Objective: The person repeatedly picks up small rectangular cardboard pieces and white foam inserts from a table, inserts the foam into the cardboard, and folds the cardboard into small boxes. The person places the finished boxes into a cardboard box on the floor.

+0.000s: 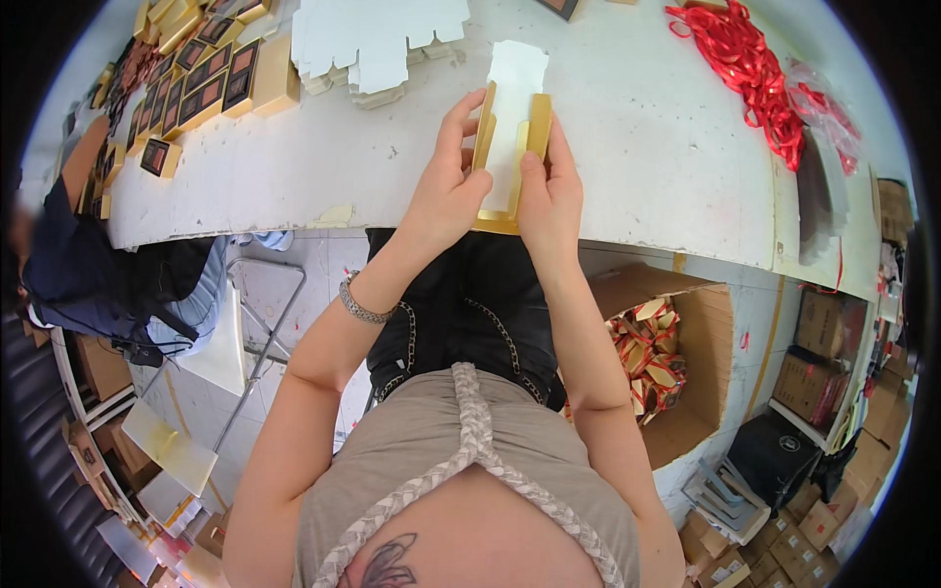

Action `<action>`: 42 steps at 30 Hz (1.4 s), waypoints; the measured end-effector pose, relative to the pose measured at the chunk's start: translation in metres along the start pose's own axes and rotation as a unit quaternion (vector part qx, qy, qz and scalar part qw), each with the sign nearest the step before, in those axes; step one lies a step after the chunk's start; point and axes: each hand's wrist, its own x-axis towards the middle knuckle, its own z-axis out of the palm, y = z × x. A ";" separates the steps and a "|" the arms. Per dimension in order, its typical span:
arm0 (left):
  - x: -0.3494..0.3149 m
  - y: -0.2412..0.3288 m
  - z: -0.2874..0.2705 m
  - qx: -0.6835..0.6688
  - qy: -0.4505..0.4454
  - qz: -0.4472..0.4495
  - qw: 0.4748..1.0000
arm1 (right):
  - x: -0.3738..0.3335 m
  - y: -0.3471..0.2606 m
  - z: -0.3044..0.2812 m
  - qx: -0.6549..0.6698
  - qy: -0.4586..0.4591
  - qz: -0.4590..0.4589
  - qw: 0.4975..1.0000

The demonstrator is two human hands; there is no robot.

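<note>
Between my two hands is a partly folded gold carton (505, 167), white on its inside, held at the near edge of the white table. Its gold side walls stand up and a white flap extends at the far end. My left hand (453, 186) grips the left wall, thumb near the inner edge. On the other side my right hand (547, 191) grips the right wall, thumb over its edge. Beyond them, a stack of flat white carton blanks (377, 39) lies on the table.
Several gold boxes with dark fronts (206, 88) stand at the far left, near a seated person (69, 235). Red ribbon (730, 59) is heaped at the far right. Under the table, right of my legs, an open cardboard box (701, 363) holds red-and-gold pieces.
</note>
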 end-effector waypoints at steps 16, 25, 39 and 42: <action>0.003 -0.025 -0.006 0.091 0.013 -0.006 0.996 | 0.010 -0.002 0.000 -0.126 0.013 -0.033 0.991; 0.002 -0.023 -0.003 0.187 0.027 0.115 0.975 | 0.000 0.000 0.000 0.323 0.041 0.171 0.930; 0.003 -0.018 0.001 0.150 0.022 0.090 0.984 | -0.004 -0.005 0.001 -0.037 0.040 0.015 0.998; 0.004 -0.015 0.001 0.142 0.016 0.072 0.987 | -0.006 -0.008 0.003 -0.067 0.045 0.012 0.997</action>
